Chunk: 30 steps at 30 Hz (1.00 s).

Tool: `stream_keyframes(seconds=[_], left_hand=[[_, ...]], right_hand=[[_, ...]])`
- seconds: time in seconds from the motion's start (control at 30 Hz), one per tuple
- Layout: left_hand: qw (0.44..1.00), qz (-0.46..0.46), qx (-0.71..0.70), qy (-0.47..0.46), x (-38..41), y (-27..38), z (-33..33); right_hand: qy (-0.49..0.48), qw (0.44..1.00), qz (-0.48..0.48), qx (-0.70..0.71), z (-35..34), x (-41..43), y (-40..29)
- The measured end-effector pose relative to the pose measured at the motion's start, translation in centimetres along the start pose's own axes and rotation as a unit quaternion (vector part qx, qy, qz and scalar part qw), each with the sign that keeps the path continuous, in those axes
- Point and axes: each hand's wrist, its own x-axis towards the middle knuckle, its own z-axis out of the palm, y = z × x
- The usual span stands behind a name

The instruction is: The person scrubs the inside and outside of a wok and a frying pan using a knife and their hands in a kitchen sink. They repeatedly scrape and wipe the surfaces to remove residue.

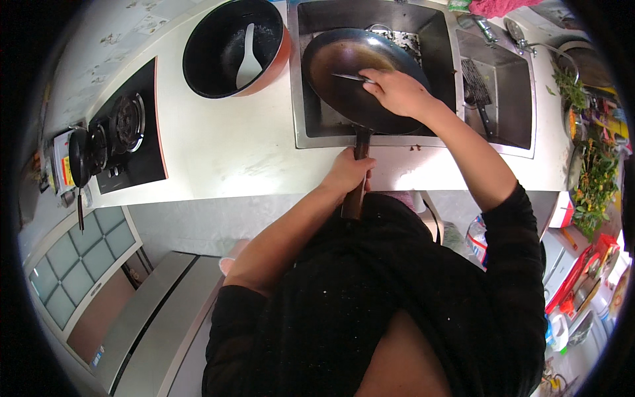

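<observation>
My left hand (349,171) is wrapped around the brown wooden handle (352,204) of a dark metal wok (328,67). The wok rests over the larger stainless-steel sink basin (299,126), its bowl facing up and its handle pointing towards my body. Inside the bowl, my right hand (397,93) grips a thin, pointed metal utensil (346,76). Its tip points left, close to the wok's inner surface; whether it touches cannot be told. My fingers hide the utensil's other end, so its exact kind is unclear.
Left of the sink stands an orange pot (278,57) with a black interior and a white rice paddle (249,64). A black gas hob (134,168) lies farther left. The smaller sink basin (511,94) holds a cleaver-like tool (477,84). A faucet (486,30) stands behind it.
</observation>
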Motion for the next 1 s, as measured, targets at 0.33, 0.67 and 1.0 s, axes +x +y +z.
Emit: stream_keyframes(seconds=[0.33,0.67,1.0], left_hand=[[0.909,-0.059,-0.394,-0.120,-1.0,1.3,0.9],[0.963,-0.069,-0.228,-0.123,-3.6,7.2,1.1],[0.993,0.000,-0.100,-0.059,-7.4,8.3,-0.5]], right_hand=[[-0.047,0.997,-0.017,0.056,-3.1,-6.7,1.4],[0.041,0.994,-0.036,0.092,-4.0,-9.5,1.6],[0.094,0.985,-0.026,0.140,-4.4,-12.7,-2.4]])
